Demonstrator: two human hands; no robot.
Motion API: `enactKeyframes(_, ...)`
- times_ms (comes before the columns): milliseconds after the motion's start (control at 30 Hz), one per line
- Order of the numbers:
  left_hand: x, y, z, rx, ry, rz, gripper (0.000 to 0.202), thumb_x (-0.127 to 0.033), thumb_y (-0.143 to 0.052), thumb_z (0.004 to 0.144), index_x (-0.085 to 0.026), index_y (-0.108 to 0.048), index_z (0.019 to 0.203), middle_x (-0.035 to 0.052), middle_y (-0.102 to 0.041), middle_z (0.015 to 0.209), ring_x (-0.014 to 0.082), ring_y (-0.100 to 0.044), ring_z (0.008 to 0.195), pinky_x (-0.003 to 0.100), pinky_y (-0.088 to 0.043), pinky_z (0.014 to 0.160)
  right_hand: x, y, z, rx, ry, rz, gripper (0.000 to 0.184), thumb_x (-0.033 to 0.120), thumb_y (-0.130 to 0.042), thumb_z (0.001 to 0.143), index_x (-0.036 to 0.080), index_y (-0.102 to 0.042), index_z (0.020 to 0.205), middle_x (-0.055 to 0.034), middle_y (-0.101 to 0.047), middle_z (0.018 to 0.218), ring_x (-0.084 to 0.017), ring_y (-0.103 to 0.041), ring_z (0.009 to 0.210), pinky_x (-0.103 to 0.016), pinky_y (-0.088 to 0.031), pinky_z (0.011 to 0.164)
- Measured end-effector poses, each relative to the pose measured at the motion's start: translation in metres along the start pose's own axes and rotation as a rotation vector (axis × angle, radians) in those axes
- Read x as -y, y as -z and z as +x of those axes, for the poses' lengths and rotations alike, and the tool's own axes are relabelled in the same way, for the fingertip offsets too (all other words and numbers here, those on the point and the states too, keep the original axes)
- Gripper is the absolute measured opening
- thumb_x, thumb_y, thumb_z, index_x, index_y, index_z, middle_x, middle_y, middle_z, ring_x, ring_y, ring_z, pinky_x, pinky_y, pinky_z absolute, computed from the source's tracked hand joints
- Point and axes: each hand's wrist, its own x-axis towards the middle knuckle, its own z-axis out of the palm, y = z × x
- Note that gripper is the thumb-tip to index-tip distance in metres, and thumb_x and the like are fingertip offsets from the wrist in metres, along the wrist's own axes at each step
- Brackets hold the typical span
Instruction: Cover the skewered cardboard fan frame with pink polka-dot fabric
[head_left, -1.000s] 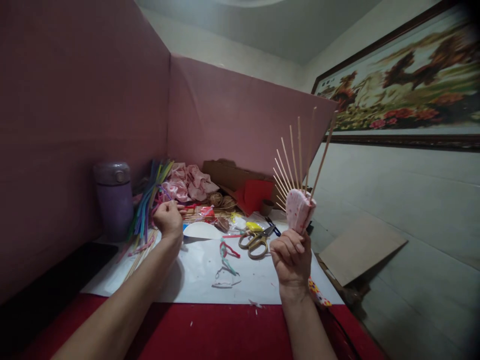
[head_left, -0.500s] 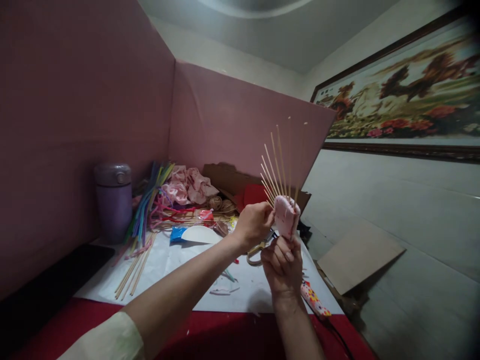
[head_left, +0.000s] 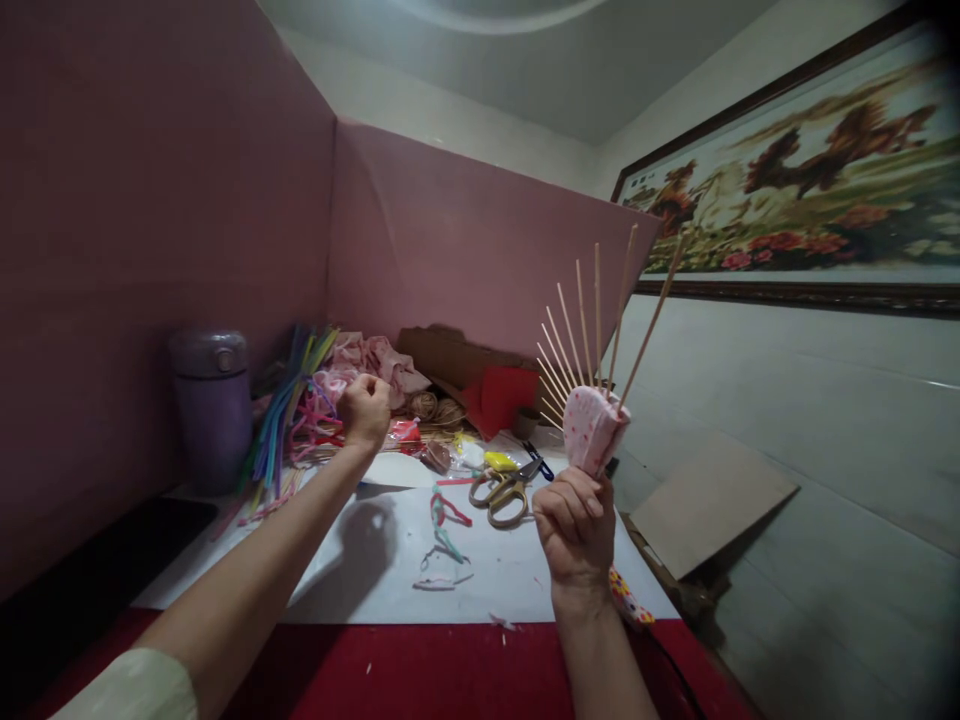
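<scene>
The right hand (head_left: 576, 520) grips the pink foam piece (head_left: 592, 430) upright above the surface (head_left: 517, 580), its skewers (head_left: 598, 320) fanned out; a firm, steady hold looks best here. Farther back, the left hand (head_left: 365, 410) is a closed fist beside the pipe cleaners (head_left: 285, 425); I cannot tell whether it holds anything.

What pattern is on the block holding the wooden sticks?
Pale pink with small red dots, on the rounded block in the right hand; head view.
</scene>
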Motion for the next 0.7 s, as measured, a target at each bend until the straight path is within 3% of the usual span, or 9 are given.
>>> enactKeyframes(100,-0.003,-0.005,-0.007,0.121,0.013,-0.023,0.026,-0.033,-0.053,0.085,-0.014,-0.058,0.102,0.0060,-0.061,0.101,0.0178,-0.060,0.084,0.037,-0.051,0.072,-0.003,0.001,0.000,0.015,-0.025,0.029,0.028,0.023,-0.041,0.088,0.019,-0.043,0.061,0.0099,-0.040,0.043,-0.003,-0.025,0.026,-0.016,-0.017,0.027)
enactKeyframes(167,-0.010,-0.020,-0.025,0.308,0.007,-0.066,0.017,-0.028,-0.057,0.082,-0.013,-0.061,0.090,0.0029,-0.063,0.084,0.0134,-0.060,0.069,0.030,-0.050,0.062,-0.005,0.002,0.000,0.011,-0.045,0.062,0.029,0.024,-0.040,0.089,0.019,-0.041,0.060,0.0101,-0.037,0.043,-0.003,-0.025,0.026,-0.016,-0.016,0.027)
enactKeyframes(233,-0.019,-0.041,-0.049,0.561,-0.006,-0.128,0.007,-0.018,-0.063,0.071,-0.013,-0.067,0.073,-0.0003,-0.061,0.058,0.0120,-0.055,0.049,0.024,-0.044,0.048,-0.008,0.002,-0.001,0.017,-0.064,0.076,0.030,0.025,-0.039,0.089,0.019,-0.039,0.060,0.0105,-0.035,0.043,-0.003,-0.025,0.027,-0.016,-0.016,0.026)
enactKeyframes(300,-0.028,-0.060,-0.075,0.769,-0.026,-0.192,0.016,-0.011,-0.064,0.059,-0.015,-0.070,0.074,-0.0025,-0.059,0.050,0.0110,-0.051,0.043,0.022,-0.039,0.043,-0.010,0.002,-0.001,0.030,-0.078,0.060,0.032,0.025,-0.038,0.090,0.020,-0.037,0.058,0.0106,-0.034,0.043,-0.002,-0.024,0.027,-0.014,-0.016,0.026)
enactKeyframes(367,-0.033,-0.076,-0.095,0.891,-0.056,-0.242,0.028,-0.009,-0.064,0.054,-0.015,-0.072,0.080,-0.0046,-0.056,0.048,0.0098,-0.048,0.042,0.021,-0.036,0.042,-0.011,0.002,-0.001,0.037,-0.085,0.017,0.033,0.024,-0.036,0.091,0.019,-0.037,0.058,0.0104,-0.035,0.044,-0.001,-0.025,0.027,-0.013,-0.016,0.027)
enactKeyframes(433,-0.034,-0.088,-0.107,0.933,-0.081,-0.277,0.027,-0.010,-0.064,0.052,-0.015,-0.072,0.077,-0.0058,-0.052,0.045,0.0089,-0.044,0.043,0.020,-0.032,0.041,-0.012,0.002,-0.002,0.042,-0.092,-0.032,0.033,0.023,-0.035,0.092,0.019,-0.038,0.060,0.0099,-0.038,0.044,-0.001,-0.026,0.028,-0.012,-0.016,0.027)
enactKeyframes(533,-0.032,-0.095,-0.113,0.931,-0.100,-0.335,0.009,-0.013,-0.062,0.055,-0.016,-0.068,0.062,-0.0050,-0.052,0.047,0.0086,-0.043,0.049,0.019,-0.033,0.046,-0.013,0.005,-0.001,0.050,-0.106,-0.072,0.033,0.023,-0.033,0.093,0.018,-0.040,0.060,0.0092,-0.041,0.045,-0.001,-0.029,0.028,-0.011,-0.017,0.027)
enactKeyframes(600,-0.029,-0.095,-0.109,0.901,-0.081,-0.375,0.004,-0.017,-0.061,0.059,-0.016,-0.063,0.055,-0.0051,-0.052,0.049,0.0080,-0.043,0.050,0.019,-0.033,0.047,-0.012,0.006,-0.001,0.054,-0.108,-0.075,0.033,0.023,-0.034,0.092,0.018,-0.041,0.061,0.0092,-0.041,0.045,-0.001,-0.029,0.028,-0.010,-0.017,0.027)
enactKeyframes(700,-0.022,-0.085,-0.095,0.779,0.011,-0.426,0.013,-0.023,-0.057,0.068,-0.016,-0.058,0.057,-0.0073,-0.045,0.046,0.0062,-0.037,0.043,0.019,-0.028,0.041,-0.010,0.006,0.000,0.058,-0.097,-0.062,0.032,0.023,-0.037,0.091,0.017,-0.042,0.061,0.0100,-0.039,0.045,0.000,-0.028,0.028,-0.010,-0.016,0.027)
